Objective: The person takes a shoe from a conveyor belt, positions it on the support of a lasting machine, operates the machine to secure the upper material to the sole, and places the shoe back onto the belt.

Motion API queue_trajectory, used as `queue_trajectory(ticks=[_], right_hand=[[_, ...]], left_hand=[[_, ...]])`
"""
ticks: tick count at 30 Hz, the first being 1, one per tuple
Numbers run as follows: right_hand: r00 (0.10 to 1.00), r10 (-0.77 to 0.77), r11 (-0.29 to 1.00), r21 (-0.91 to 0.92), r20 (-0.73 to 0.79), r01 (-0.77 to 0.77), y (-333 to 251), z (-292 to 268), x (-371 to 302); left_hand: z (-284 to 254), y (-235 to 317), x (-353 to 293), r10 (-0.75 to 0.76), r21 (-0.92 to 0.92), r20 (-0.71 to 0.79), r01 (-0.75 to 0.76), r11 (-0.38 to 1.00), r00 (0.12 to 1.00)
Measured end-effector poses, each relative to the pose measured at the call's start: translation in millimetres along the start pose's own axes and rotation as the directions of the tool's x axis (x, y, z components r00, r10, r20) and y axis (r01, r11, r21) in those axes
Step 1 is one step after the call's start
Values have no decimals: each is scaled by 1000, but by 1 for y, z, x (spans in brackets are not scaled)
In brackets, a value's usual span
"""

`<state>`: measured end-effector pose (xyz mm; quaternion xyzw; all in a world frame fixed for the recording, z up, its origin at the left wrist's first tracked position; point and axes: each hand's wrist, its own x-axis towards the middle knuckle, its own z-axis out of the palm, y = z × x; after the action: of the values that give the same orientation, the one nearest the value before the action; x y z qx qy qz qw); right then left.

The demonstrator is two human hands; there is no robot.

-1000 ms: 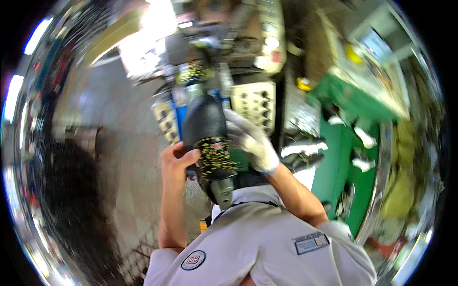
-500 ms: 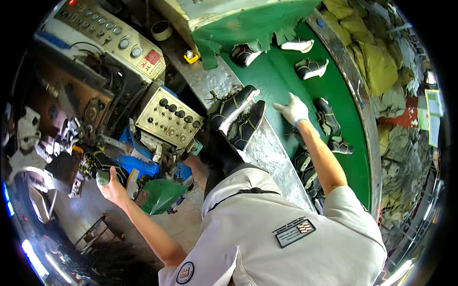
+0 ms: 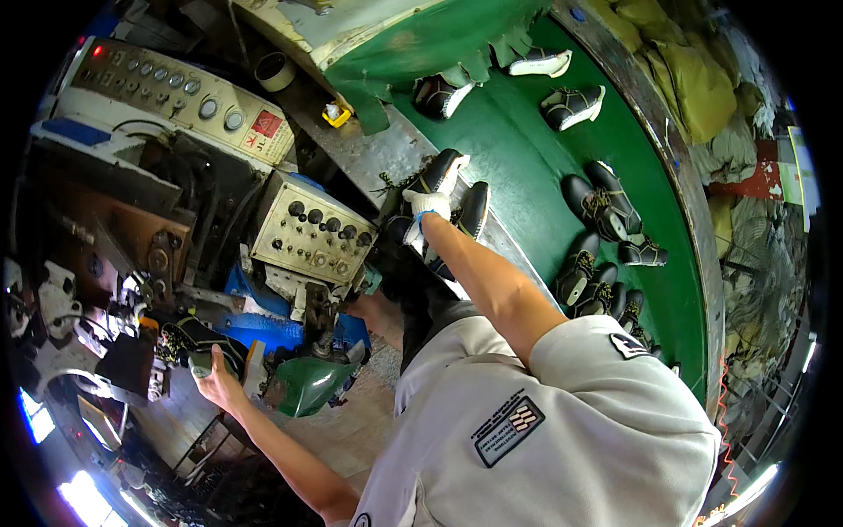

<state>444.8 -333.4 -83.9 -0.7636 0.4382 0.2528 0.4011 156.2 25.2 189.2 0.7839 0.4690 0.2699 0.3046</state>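
My left hand [image 3: 219, 380], bare, holds a black shoe [image 3: 211, 341] by its heel end, thumb against a grey-green block there. The shoe's laced front lies against the clamp parts of a machine [image 3: 123, 364]. My right hand [image 3: 430, 207], in a white glove, reaches across to a black shoe with a white lower edge [image 3: 432, 172] on the metal ledge and is closed on it; the fingertips are partly hidden. Just right of this hand, touching or nearly touching it, stands a second black shoe [image 3: 475, 209].
A green belt [image 3: 518, 176] beyond the metal ledge [image 3: 514, 250] carries several black shoes [image 3: 601, 202]. Left of the ledge are a knob box [image 3: 312, 230] and a gauge panel [image 3: 167, 92]. A yellow container [image 3: 335, 114] sits on the ledge. Sacks [image 3: 694, 88] are piled at the far right.
My right hand has swung left from over the green belt, where it was open, to the shoe on the ledge and closed on it. The left hand keeps its hold at the machine.
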Motion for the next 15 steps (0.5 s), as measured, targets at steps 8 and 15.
queue_trajectory(ticks=[8, 15], right_hand=[[936, -333, 886, 378, 114, 269, 3, -26, -50], [304, -938, 270, -199, 166, 942, -10, -84, -243]], left_hand=[[-89, -98, -8, -133, 213, 318, 66, 975, 939], [-32, 66, -77, -42, -84, 211, 61, 995, 977]])
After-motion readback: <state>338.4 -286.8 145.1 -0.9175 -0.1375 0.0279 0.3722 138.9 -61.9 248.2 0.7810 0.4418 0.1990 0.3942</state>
